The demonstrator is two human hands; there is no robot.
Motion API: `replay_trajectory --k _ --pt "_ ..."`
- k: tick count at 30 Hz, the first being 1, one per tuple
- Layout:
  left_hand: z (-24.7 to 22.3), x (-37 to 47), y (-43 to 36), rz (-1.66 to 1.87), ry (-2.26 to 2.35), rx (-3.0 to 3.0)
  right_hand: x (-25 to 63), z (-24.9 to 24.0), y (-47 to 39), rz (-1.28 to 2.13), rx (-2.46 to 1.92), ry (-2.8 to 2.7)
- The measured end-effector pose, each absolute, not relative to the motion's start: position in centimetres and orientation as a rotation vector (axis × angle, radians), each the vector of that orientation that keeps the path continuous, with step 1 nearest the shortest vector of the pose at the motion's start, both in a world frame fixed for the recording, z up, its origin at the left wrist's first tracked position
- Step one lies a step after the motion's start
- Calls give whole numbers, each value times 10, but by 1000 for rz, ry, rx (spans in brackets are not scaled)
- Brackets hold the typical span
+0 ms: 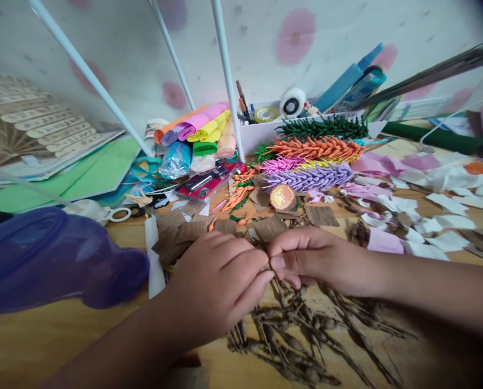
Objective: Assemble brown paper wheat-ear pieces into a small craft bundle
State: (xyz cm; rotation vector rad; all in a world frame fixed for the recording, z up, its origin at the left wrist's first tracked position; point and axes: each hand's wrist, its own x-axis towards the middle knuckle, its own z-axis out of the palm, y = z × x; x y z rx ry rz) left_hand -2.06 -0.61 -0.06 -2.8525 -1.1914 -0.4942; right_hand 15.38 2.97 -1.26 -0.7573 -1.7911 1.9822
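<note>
My left hand (221,281) and right hand (316,256) pinch a small brown papery piece (267,266) — mostly hidden — at the far end of slender, twisted brown papery pieces (295,341) on the pale wooden counter (115,329).

Soft, cool, dim light, dark right-side corners, wide-angle stretch toward the edges, deep shadow across the lower-right tabletop (440,346).

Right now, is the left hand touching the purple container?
Apart: the head view shows a white stick in the gap between the left hand and purple container.
</note>
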Motion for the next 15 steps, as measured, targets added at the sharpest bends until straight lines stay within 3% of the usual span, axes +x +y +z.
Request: replay_trajectory --k 8,11,15 --pt "-2 -18 -9 -408 -1080 -2836 154 -13 26 1900 -758 -1962" --pt "-1 -17 -7 -476 -1248 -2915 155 -10 24 1561 -705 -2237" --pt "1 -17 -6 -492 -1416 -3025 158 -9 22 840 -718 -2560"
